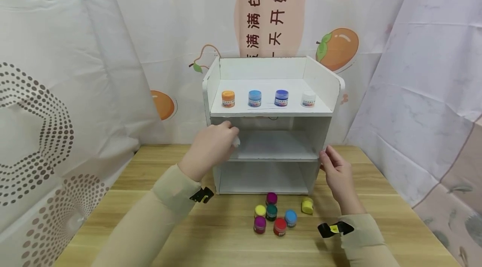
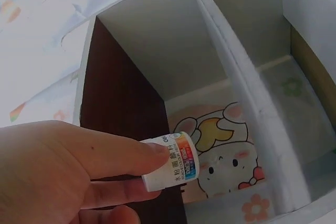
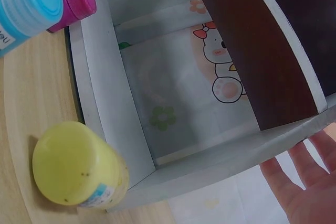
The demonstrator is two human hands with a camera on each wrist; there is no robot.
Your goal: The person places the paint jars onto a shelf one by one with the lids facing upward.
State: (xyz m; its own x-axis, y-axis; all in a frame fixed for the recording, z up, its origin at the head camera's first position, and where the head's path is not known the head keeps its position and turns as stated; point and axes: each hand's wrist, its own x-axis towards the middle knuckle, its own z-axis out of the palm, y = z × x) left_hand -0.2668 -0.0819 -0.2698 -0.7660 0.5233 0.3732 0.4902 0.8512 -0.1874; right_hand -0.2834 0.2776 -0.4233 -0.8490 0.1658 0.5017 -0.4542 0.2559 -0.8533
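Left fingers [image 2: 121, 191] tight round white paint jar [image 2: 184, 163] at left of shelf unit [image 1: 269, 143], straight right fingers [image 3: 303, 166] against its right side.

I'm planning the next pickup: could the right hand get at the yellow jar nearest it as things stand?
Probably yes: the right hand touches the shelf but holds no jar, and that yellow jar sits on the table nearby, apart from the other jars, nothing visibly blocking.

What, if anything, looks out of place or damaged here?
Mainly the yellow jar nearest the right hand: it sits apart from the six clustered jars, and the right wrist view shows dark specks on it. Whether it is tipped is unclear. Nothing looks spilled.
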